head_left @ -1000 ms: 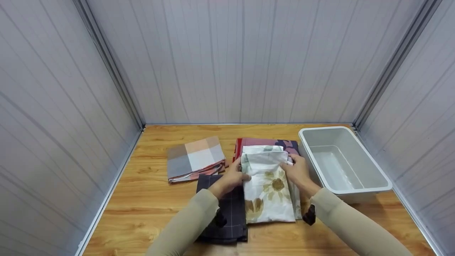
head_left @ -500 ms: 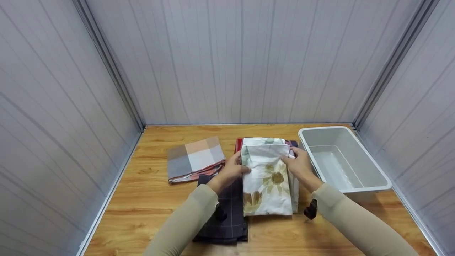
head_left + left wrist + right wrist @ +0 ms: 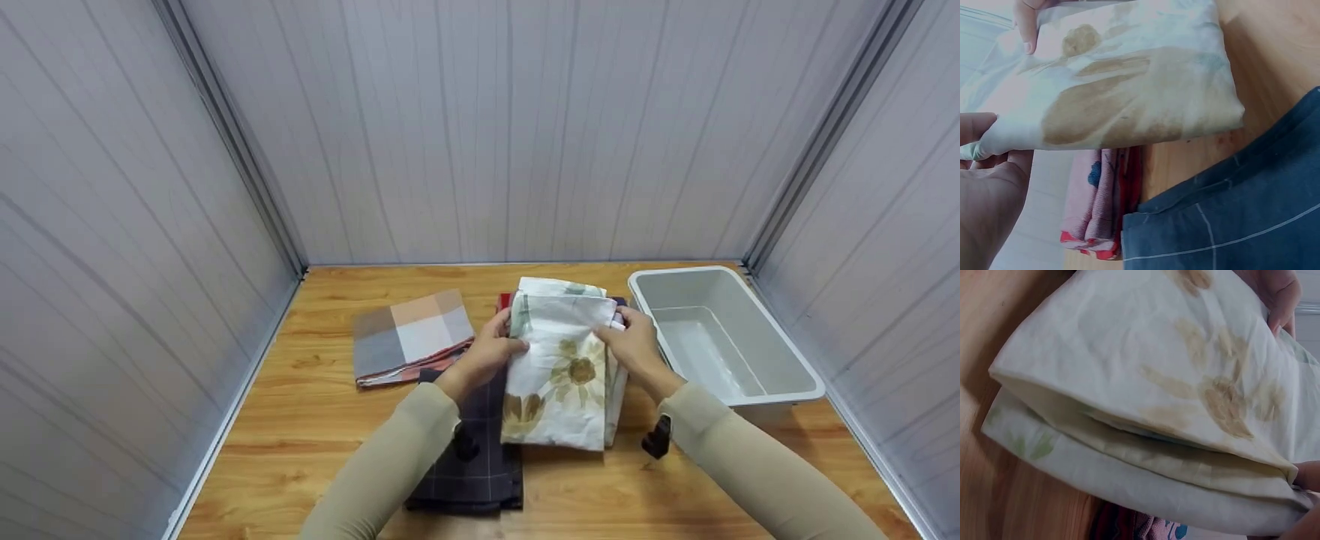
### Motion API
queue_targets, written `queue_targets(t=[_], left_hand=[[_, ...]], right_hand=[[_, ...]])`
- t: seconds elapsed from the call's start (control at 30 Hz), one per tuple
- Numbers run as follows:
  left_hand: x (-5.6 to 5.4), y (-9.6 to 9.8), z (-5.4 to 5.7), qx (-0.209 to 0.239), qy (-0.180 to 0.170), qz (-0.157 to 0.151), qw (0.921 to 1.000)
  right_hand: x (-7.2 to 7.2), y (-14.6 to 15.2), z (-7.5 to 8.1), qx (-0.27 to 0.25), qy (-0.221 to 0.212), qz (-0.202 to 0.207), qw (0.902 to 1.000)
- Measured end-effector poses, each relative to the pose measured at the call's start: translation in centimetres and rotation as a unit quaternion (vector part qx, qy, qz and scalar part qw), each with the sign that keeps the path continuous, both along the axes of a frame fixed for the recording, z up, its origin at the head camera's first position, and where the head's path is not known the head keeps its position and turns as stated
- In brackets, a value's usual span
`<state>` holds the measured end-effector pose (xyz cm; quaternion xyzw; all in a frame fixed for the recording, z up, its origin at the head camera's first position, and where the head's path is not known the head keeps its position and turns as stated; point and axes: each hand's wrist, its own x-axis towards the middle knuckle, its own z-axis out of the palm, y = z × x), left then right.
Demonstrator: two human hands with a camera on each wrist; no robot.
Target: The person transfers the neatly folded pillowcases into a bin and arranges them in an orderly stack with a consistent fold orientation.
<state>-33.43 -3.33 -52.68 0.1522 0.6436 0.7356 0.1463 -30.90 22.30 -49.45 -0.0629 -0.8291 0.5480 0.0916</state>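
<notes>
A folded white cloth [image 3: 555,375] with brown and green flower prints hangs between my two hands, raised off the table. My left hand [image 3: 486,352] pinches its left edge, thumb in front and fingers behind. On the opposite edge my right hand [image 3: 636,349] pinches it the same way. The right wrist view shows the folded layers of the floral cloth [image 3: 1145,382] parting along one side. Behind and below it lies a folded pink and red cloth [image 3: 1100,208], mostly hidden in the head view. A dark checked cloth [image 3: 480,472] lies under my left forearm.
A folded plaid cloth [image 3: 412,337] in grey, orange and white lies to the left on the wooden table [image 3: 315,427]. At the right stands a light grey plastic bin [image 3: 780,330] with nothing in it. Pale panel walls [image 3: 480,135] enclose the back and sides.
Both hands have lifted the floral cloth up and slightly away from me. Its lower end has swung a little left. The other cloths and the bin stay put.
</notes>
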Motion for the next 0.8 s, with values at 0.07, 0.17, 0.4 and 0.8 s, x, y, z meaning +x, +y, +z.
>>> queue_targets(t=[0.07,0.17,0.4,0.8], left_hand=[[-0.1,0.0,0.4,-0.001,0.002,-0.001,1.0],[-0.1,-0.1,1.1,-0.004,0.007,-0.003,1.0],[-0.3,-0.3,2.3,-0.015,0.029,-0.015,0.9994],[-0.8,-0.8,5.7,0.012,0.056,-0.03,0.9979]], right_hand=[[0.0,0.0,0.1,-0.001,0.001,0.0,1.0],[0.1,0.0,0.1,-0.004,0.0,0.001,1.0],[0.0,0.3,0.4,-0.001,-0.002,0.004,1.0],[-0.3,0.2,0.9,-0.045,-0.017,0.006,0.9988]])
